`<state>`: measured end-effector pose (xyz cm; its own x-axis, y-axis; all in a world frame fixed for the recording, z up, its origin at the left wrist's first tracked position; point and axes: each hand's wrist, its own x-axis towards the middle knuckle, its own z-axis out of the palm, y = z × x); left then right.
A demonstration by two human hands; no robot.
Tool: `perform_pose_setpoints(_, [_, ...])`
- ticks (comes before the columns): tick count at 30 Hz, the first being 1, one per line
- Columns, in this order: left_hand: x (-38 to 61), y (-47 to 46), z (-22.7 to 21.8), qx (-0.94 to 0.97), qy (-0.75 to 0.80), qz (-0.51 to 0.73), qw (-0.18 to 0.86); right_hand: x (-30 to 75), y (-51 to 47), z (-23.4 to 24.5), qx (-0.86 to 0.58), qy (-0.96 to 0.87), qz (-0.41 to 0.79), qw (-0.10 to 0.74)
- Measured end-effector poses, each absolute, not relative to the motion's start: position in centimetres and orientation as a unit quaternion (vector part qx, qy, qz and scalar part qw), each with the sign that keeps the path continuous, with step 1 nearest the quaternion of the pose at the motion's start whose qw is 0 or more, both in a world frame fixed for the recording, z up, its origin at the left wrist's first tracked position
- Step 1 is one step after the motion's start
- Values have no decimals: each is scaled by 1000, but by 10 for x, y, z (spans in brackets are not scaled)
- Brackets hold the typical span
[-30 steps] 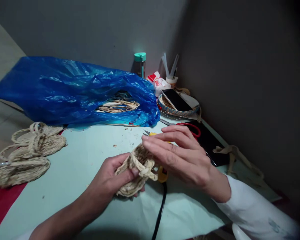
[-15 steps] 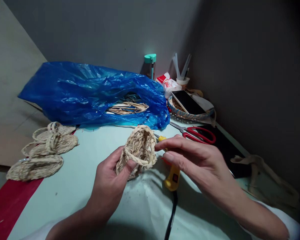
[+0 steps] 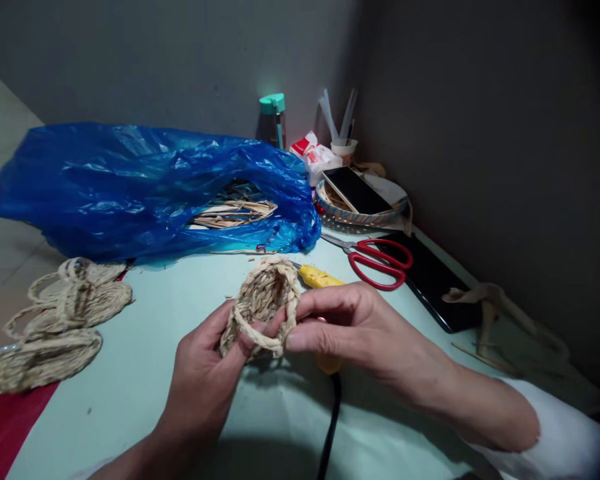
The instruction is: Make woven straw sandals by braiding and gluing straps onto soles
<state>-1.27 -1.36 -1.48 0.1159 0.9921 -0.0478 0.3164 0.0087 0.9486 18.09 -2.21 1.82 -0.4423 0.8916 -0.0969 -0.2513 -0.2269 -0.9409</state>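
Note:
A small hollow piece of braided straw, shaped like a shoe or little basket, is held over the table with its opening facing me. My left hand grips its left side, thumb over the near rim. At the right edge my right hand pinches the rim, thumb outside and fingertips reaching into the opening. Just behind the right hand lies a yellow-handled tool with a thin metal tip, partly covered by that hand. A black cord runs from it toward me.
A blue plastic bag with dry straw stands at the back. Several braided straw pieces lie left. Red-handled scissors, a black tablet-like slab, and a shallow basket bearing a phone are at right.
My right hand has moved left onto the straw piece and now pinches its rim; before, it hovered beside it with fingers apart. The camera view has shifted slightly right.

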Motion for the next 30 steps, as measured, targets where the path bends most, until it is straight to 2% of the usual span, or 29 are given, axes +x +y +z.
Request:
perform_pose_setpoints(9, [-16,-15,-15,598,574,363,425,170,-21,20,-385,-400,684,473])
perform_pose_setpoints(15, [-16,-15,-15,594,589,361,413,167,-26,19,-410,-412,653,485])
perform_pose_setpoints(23, [-11,-14,-12,554,531,402,500,174,-15,14,-402,-432,638,495])
perform_pose_setpoints(25, [-15,-13,-10,545,536,444,467,176,-11,12,-406,-427,630,506])
perform_pose_setpoints(28, [-18,-13,-9,566,561,492,352,176,-9,7,-410,-428,611,525])
perform_pose_setpoints(30, [-16,-15,-8,574,559,493,338,173,-9,4,-409,-440,603,525])
